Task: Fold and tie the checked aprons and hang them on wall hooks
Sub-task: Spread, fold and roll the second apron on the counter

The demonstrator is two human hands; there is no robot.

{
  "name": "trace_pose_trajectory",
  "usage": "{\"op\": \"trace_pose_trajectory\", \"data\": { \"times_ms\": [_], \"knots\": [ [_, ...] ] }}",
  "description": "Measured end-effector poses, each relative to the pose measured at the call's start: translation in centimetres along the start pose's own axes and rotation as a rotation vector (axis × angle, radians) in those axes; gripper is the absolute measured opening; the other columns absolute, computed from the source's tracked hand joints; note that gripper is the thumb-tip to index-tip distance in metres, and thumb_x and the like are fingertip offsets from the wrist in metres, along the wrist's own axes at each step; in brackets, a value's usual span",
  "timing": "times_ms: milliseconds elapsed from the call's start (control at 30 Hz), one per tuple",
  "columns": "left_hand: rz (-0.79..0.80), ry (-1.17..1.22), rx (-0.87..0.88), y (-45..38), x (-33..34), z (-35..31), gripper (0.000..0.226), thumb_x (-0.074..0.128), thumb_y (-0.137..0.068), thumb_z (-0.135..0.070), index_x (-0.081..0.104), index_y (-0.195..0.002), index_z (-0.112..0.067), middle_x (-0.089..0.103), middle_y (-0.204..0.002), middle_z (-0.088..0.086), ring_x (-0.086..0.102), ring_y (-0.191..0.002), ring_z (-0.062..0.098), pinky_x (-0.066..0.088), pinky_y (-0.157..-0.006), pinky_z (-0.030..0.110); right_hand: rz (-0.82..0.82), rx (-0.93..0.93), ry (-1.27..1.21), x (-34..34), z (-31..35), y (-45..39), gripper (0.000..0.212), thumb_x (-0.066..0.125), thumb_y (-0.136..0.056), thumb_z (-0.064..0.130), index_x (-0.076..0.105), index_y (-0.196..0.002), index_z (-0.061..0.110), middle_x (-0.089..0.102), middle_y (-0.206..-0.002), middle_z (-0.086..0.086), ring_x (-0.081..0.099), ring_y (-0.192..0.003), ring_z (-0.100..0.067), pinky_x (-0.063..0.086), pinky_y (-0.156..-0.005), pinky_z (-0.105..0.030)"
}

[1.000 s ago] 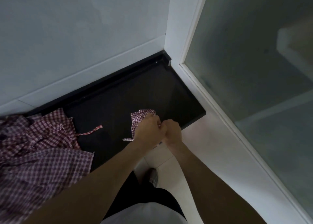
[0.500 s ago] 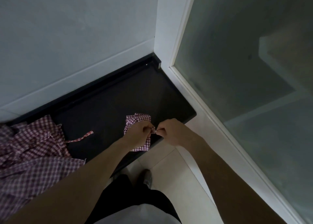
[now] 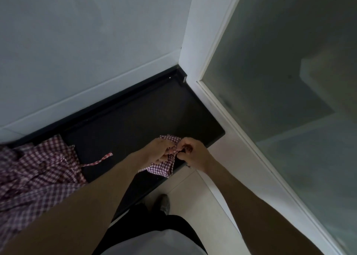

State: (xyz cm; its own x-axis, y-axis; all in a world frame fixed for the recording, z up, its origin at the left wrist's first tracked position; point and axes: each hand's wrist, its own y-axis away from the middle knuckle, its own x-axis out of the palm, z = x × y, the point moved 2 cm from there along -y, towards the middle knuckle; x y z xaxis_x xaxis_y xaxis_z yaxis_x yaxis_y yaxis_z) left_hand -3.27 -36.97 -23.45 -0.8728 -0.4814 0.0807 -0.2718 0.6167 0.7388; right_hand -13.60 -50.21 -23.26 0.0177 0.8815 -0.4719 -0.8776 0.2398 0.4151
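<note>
A small folded red-and-white checked apron (image 3: 163,167) is held over the front edge of a black counter (image 3: 135,123). My left hand (image 3: 157,152) grips the bundle from the left. My right hand (image 3: 193,154) pinches its thin tie strap just to the right, fingers curled. The two hands almost touch. A heap of loose checked aprons (image 3: 32,173) lies on the counter's left end, one strap (image 3: 100,159) trailing toward the middle.
A pale wall rises behind the counter. To the right stands a white frame (image 3: 195,48) with a frosted glass panel (image 3: 280,81). Light floor tiles (image 3: 193,196) and one shoe (image 3: 164,203) show below the counter's edge.
The hands have drawn slightly apart and the bundle has lifted off the counter toward its front edge. My right hand now pinches the strap instead of pressing against the left hand.
</note>
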Motion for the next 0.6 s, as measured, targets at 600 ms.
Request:
{"op": "trace_pose_trajectory", "data": {
  "times_ms": [600],
  "knots": [
    [-0.141,0.019,0.079,1.1,-0.7,1.1,0.012,0.051,-0.101,-0.012,0.046,-0.108,-0.004,0.058,-0.073,0.008,0.049,-0.046,0.003,0.037,-0.042,0.017,-0.349,0.103,-0.071,3.8,1.6,0.5,0.021,0.067,-0.088,0.013,0.055,-0.074,0.023,0.048,-0.109,-0.002,0.053,-0.094,-0.014,0.045,-0.078,-0.018]
  ]
}}
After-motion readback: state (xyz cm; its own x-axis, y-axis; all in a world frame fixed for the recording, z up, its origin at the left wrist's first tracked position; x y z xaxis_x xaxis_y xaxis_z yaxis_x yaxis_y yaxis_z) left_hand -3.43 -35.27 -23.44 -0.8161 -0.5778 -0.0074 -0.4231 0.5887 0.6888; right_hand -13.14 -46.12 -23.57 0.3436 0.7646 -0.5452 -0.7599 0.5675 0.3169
